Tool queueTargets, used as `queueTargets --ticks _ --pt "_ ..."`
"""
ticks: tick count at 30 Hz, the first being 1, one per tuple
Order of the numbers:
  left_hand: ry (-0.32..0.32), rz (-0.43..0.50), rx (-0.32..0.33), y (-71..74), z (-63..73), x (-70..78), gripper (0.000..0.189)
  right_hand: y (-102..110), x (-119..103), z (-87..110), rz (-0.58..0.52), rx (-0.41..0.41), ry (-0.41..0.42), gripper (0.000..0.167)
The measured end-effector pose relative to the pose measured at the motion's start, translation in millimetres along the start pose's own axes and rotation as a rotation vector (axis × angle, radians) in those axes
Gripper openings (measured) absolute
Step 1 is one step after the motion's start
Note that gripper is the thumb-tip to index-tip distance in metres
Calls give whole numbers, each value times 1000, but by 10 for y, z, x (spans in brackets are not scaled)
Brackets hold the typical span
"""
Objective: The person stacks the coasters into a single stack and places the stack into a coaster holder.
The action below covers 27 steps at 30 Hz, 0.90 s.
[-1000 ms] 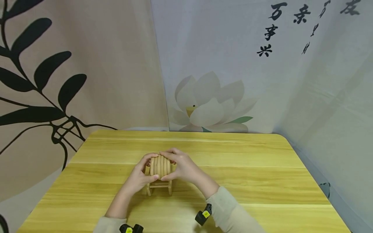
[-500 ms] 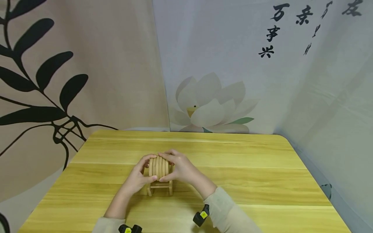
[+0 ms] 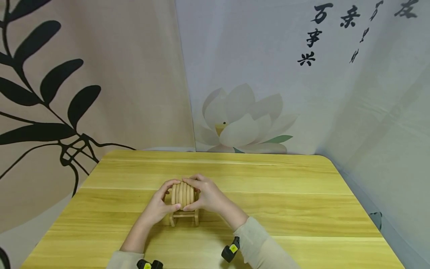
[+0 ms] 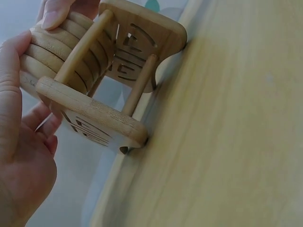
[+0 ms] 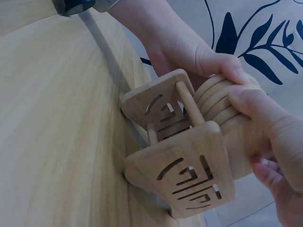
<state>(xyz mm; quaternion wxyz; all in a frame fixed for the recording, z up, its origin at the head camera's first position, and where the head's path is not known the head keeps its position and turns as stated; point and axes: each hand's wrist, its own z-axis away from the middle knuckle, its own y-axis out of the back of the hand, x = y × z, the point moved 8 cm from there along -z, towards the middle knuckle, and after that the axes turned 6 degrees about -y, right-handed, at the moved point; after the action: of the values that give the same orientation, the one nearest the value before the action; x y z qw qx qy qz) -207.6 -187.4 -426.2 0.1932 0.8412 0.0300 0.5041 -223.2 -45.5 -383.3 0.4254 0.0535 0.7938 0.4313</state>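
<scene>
Several round wooden coasters (image 3: 183,195) stand on edge in a row in a small wooden coaster holder (image 3: 184,215) on the table. The holder has two side panels (image 5: 189,172) with cut-out patterns, joined by round rods (image 4: 141,86). My left hand (image 3: 160,203) grips the coasters from the left, thumb on the near edge and fingers over the far top. From the right, my right hand (image 3: 207,194) holds the same row, its thumb beside the left thumb. In the right wrist view, both thumbs press on the coaster rims. The far fingertips are partly hidden behind the coasters.
The holder's feet rest on a yellow wood-grain table (image 3: 285,209). A printed cloth backdrop (image 3: 134,74) hangs behind the table's far edge. Black wrist cameras (image 3: 230,250) sit at both cuffs.
Both hands keep their grip on the coasters and have shifted very slightly left with them. The holder stays in place.
</scene>
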Motion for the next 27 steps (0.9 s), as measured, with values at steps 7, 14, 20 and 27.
queueTargets --ticks 7,14,20,27 --pt "42 19 -7 -13 24 -62 65 -38 34 1 -24 1 3 84" --pt "67 12 -5 -21 33 -78 65 -71 70 6 -18 -1 -2 84" --pt "119 0 12 -33 55 -105 67 -84 80 25 -9 11 2 84" --pt "162 -79 19 -53 75 -153 68 -82 79 53 -8 9 12 84"
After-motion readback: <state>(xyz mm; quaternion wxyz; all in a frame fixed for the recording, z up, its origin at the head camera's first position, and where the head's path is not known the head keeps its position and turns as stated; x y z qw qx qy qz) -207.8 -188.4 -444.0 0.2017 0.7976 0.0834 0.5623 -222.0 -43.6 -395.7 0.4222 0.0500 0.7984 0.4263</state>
